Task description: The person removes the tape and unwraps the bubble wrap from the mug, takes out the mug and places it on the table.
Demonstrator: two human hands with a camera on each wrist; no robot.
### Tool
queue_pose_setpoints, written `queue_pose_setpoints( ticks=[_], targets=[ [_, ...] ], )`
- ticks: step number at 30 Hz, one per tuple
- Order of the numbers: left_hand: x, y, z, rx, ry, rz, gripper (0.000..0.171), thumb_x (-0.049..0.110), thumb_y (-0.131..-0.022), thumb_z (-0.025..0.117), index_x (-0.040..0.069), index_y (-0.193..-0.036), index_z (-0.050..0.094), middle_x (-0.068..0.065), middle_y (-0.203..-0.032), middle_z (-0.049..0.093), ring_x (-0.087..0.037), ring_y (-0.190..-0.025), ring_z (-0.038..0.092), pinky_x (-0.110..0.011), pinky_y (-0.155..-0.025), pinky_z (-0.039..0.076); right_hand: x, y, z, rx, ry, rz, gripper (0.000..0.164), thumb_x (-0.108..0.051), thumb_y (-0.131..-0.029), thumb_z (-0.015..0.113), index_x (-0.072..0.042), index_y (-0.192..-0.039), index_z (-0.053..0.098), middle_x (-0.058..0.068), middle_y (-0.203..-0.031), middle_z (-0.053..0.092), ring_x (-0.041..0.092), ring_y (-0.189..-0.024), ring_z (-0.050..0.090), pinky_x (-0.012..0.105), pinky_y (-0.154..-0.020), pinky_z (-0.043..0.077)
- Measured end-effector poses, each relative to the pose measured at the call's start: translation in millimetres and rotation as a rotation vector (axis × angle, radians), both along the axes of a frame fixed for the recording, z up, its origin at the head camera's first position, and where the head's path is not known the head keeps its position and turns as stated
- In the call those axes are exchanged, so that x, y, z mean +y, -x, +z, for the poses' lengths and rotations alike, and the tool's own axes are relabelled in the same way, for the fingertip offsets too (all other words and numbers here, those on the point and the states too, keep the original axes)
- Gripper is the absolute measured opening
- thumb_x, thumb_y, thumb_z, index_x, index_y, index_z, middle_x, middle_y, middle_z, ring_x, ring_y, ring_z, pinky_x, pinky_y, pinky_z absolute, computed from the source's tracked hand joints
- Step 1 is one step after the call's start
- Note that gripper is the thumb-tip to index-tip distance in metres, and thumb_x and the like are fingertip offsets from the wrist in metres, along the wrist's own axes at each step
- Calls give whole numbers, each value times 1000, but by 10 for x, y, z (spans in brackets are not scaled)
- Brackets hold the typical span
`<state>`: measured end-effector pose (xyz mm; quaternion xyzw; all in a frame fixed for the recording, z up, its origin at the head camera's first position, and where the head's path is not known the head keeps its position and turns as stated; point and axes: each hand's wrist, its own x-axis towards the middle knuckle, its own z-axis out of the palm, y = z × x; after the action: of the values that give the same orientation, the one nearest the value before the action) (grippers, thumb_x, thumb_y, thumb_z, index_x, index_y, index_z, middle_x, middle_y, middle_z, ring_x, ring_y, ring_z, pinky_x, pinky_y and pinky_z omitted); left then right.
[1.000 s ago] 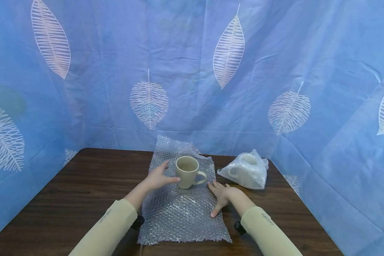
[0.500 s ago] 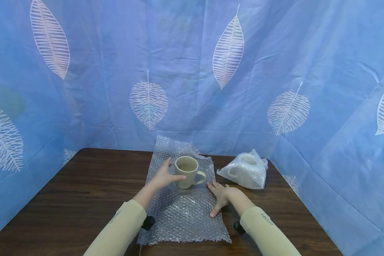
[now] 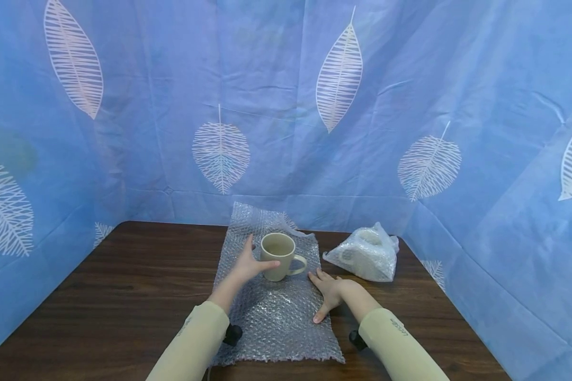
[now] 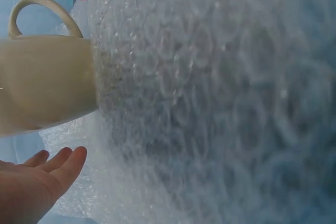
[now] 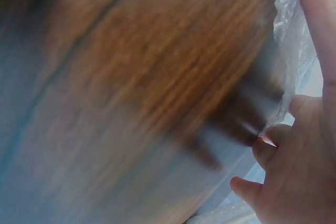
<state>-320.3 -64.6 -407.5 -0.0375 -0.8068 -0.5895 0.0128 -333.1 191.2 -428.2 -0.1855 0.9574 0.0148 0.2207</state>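
A cream mug (image 3: 281, 272) stands upright on a sheet of bubble wrap (image 3: 286, 323), its handle to the right. My left hand (image 3: 248, 266) is at the mug's left side, fingers stretched out and the thumb across its front. In the left wrist view, a gap shows between the fingers (image 4: 65, 169) and the mug's body (image 4: 50, 82). My right hand (image 3: 332, 292) rests spread on the sheet's right edge. The right wrist view has its fingers (image 5: 278, 145) at the wrap's edge (image 5: 283, 30), holding nothing.
To the right of the sheet, a bubble-wrapped bundle (image 3: 368, 255) with a mug-like shape inside sits on the dark wooden table (image 3: 138, 296). Blue leaf-print cloth (image 3: 276, 106) hangs behind the table and along both sides.
My left hand and forearm have shifted right, bringing the thumb further across the mug's front. The right hand, mug and sheet stay in place.
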Motion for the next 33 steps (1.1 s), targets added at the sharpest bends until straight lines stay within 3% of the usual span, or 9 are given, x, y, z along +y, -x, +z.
queue_pose_setpoints(
  ticks=[11,17,26,33],
  targets=[
    [127,54,-66,44,-73,-15,114,23,-76,84,5,-154,4,-28,-148,28,-45,-133,30,-59,-102,33,9,-16,32,-7,18,-5,121,-61,-64,79,-12,-155,15,14,-159,7,28,-144,9,54,-111,15],
    [185,57,-119,59,-107,-32,113,19,-77,83,1,-153,3,-26,-150,24,-43,-135,28,-58,-104,31,-8,-61,76,-17,21,-15,119,-59,-65,79,-12,-155,16,14,-158,7,29,-144,9,54,-111,16],
    [249,100,-211,183,-144,-20,97,8,-71,86,0,-148,27,-20,-138,44,-40,-125,42,-57,-102,34,-35,-89,150,-42,11,-6,119,-58,-68,79,-10,-155,14,16,-158,6,30,-144,8,55,-111,15],
    [271,118,-248,156,-141,9,99,9,-70,86,1,-148,26,-20,-139,43,-40,-126,41,-57,-102,33,-19,-44,82,-34,19,-27,121,-57,-65,81,-13,-155,14,14,-159,6,29,-144,8,52,-111,18]
  ],
)
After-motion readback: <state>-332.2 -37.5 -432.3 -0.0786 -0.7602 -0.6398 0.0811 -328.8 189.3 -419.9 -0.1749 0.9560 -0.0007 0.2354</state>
